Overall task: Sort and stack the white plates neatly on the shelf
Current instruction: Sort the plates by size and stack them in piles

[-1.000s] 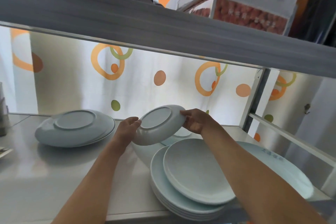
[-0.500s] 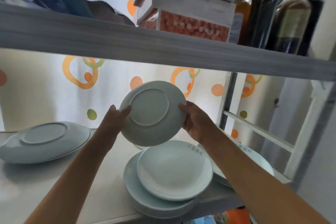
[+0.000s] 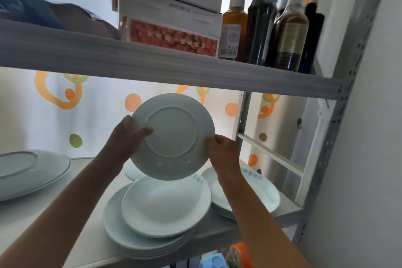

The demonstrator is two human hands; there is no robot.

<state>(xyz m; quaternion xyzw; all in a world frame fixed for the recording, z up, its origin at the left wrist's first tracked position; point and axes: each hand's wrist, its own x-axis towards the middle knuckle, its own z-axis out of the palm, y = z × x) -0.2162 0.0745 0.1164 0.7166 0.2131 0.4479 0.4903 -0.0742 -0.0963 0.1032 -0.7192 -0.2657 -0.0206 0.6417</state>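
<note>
Head view. Held plate [image 3: 173, 137] raised on edge above the lower shelf [image 3: 65, 224], underside and foot ring facing the camera, tilted slightly. Left hand [image 3: 126, 139] gripping the rim at 9 o'clock, thumb laid across the back near the foot ring, fingers hidden behind. Right hand [image 3: 221, 150] pinching the rim at 4 o'clock, fingers curled over the edge. Top rim just under the front lip of the upper shelf [image 3: 174, 67], a narrow gap between. Bottom rim just over the plate stack [image 3: 156, 217] at 6 o'clock, that stack overhanging the shelf's front edge a little. Second stack [image 3: 263, 191] at 4 o'clock, close to the right post [image 3: 339, 102]. Upturned plates [image 3: 28, 172] at 8 o'clock, cut by the frame's left edge. Bare shelf surface open between the upturned plates and the plate stack. Up top: stacked boxes [image 3: 171, 8] at 12 o'clock, bottles [image 3: 278, 24] at 1 o'clock.
</note>
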